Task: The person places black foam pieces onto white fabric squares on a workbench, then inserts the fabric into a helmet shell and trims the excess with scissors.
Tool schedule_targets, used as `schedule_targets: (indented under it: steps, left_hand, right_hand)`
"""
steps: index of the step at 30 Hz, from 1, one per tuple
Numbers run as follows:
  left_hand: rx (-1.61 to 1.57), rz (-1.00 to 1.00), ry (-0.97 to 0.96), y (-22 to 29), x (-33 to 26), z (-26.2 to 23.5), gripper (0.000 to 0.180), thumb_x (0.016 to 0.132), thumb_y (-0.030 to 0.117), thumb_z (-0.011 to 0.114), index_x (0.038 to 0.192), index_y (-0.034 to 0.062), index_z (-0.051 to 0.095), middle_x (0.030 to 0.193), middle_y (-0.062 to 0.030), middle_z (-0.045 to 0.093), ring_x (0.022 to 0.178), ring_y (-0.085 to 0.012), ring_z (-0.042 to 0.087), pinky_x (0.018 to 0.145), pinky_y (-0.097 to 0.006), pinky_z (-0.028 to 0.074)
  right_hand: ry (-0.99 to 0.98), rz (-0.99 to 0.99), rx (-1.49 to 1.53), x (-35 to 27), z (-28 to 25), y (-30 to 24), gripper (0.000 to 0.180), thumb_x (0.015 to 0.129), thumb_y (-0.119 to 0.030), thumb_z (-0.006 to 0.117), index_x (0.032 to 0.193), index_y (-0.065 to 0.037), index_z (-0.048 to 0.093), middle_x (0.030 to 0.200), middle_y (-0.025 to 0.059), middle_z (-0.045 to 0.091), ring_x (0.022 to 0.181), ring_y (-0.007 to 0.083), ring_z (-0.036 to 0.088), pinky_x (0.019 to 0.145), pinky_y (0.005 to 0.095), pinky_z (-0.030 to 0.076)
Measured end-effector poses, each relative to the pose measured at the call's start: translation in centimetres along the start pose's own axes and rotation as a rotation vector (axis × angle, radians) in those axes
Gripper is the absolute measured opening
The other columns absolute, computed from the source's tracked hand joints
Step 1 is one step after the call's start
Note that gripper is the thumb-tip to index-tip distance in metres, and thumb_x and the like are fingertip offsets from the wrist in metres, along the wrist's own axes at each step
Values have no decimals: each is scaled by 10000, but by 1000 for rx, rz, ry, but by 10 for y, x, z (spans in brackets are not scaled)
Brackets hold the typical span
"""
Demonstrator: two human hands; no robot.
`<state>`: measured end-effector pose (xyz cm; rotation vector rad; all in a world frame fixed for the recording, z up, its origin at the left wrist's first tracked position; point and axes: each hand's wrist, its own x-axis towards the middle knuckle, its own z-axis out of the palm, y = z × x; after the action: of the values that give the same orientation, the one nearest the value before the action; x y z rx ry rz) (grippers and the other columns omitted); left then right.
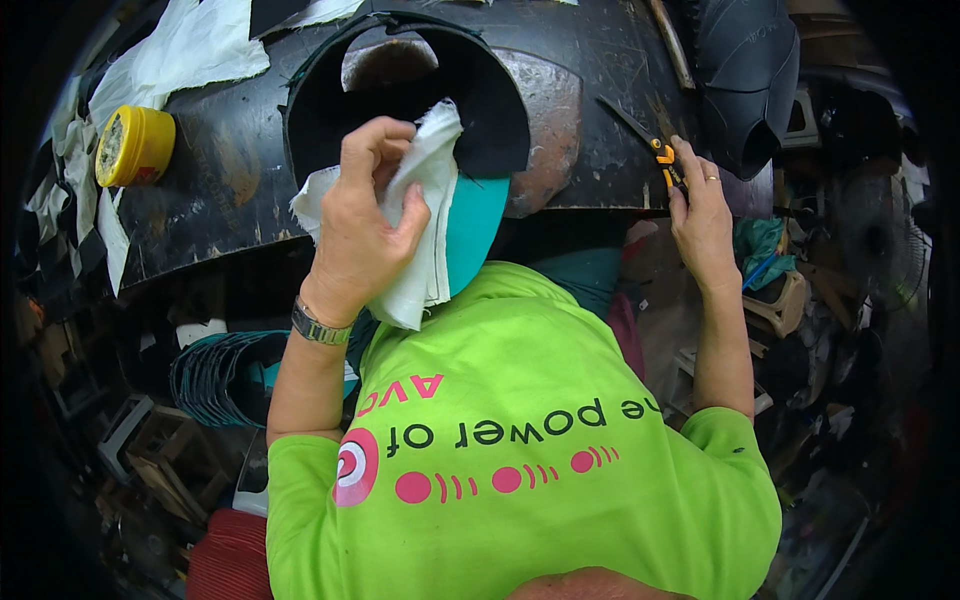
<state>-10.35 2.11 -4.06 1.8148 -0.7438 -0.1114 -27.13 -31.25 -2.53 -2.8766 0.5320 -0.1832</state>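
My left hand (352,225) is closed on a folded white cloth (428,250) with frayed edges. The cloth lies against a curved black sheet piece (497,115), shaped like an open tube, whose teal inner or lower face (478,225) shows beside the cloth. At the right, by the table's front edge, my right hand (705,225) has its fingers and thumb around the handles of scissors (664,160) with orange and black grips. Their blades point away to the far left. Part of the left fingers is hidden by the cloth.
On the worn black table (225,195) stand a yellow tub (135,146) and loose white cloth scraps (185,55). A flat grey-brown slab (545,120) sits behind the black piece. At the far right is a dark ribbed form (745,75). Stacked dark curved pieces (215,380) are below left.
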Motion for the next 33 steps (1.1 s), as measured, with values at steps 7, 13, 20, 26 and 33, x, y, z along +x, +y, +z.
schedule_targets:
  steps: [7, 13, 20, 26, 33]
  left_hand:
    - [160, 161, -132, 1, 2, -8, 529, 787, -80, 663, 1286, 91, 623, 1228, -178, 596, 1098, -326, 655, 892, -387, 559]
    - [210, 129, -139, 2, 2, -5, 495, 774, -21, 730, 1252, 84, 652, 1242, -164, 577, 1119, -339, 637, 901, -393, 548]
    - [245, 87, -277, -5, 10, -43, 425, 789, -84, 657, 1177, 85, 705, 1266, -147, 598, 1102, -328, 673, 935, -365, 556]
    - [222, 136, -193, -11, 11, -35, 331, 821, -101, 657, 1103, 72, 682, 1223, -140, 601, 1091, -325, 670, 920, -377, 551]
    - [162, 178, -136, -24, 12, -37, 278, 806, -136, 642, 975, 78, 696, 1260, -138, 587, 1096, -314, 668, 910, -370, 558]
  right_hand:
    - [-127, 129, 199, -1, -14, 15, 657, 891, 26, 615, 1501, -169, 467, 1151, 169, 581, 1016, 368, 623, 961, 408, 504]
    - [-235, 119, 361, 7, -16, 29, 723, 828, 68, 589, 1509, -144, 474, 969, 94, 594, 841, 185, 628, 792, 320, 532]
    - [-537, 364, 1367, -5, -48, -3, 893, 716, -34, 803, 1515, -52, 404, 1016, 74, 619, 654, 105, 597, 518, 226, 493]
    - [-1296, 340, 1668, -16, -27, -55, 1059, 715, -358, 900, 1533, -26, 317, 1203, 148, 539, 703, 179, 627, 629, 294, 507]
    - [-1462, 275, 1589, 7, -14, -66, 934, 836, -408, 824, 1492, -27, 280, 981, 109, 573, 674, 190, 651, 580, 280, 493]
